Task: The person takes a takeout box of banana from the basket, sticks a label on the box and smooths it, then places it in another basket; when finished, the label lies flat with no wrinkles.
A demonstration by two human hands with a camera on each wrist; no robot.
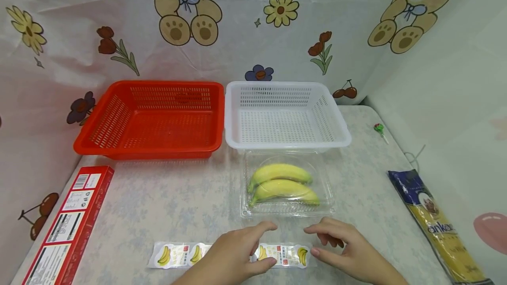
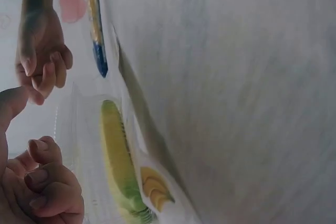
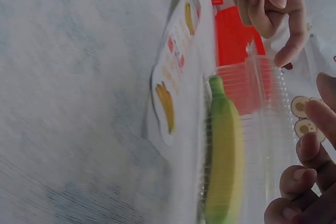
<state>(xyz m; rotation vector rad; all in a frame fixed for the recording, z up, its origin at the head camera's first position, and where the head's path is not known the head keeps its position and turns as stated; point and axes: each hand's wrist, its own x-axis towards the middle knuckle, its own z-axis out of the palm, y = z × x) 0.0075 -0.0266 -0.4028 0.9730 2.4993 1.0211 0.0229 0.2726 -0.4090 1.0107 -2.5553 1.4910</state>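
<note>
Two yellow bananas (image 1: 283,184) with greenish ends lie in a clear plastic clamshell box (image 1: 326,201), its transparent lid over them. Nearer the person lies a strip of banana-printed stickers (image 1: 178,255), partly hidden behind the left hand. My left hand (image 1: 241,250) hovers over the middle of the strip, thumb and index finger spread apart, holding nothing. The right hand (image 1: 344,245) is by the strip's right end, also holding nothing, with its thumb and index finger apart. In the right wrist view one banana (image 3: 223,156) shows through the box wall, close beyond the stickers (image 3: 176,56).
A red basket (image 1: 162,153) and a white basket (image 1: 293,145) stand side by side at the back, the white one right behind the box. A long red box (image 1: 63,228) lies at the left. Along the right edge are a yellow-and-blue packet (image 1: 439,228) and a lollipop (image 1: 380,130).
</note>
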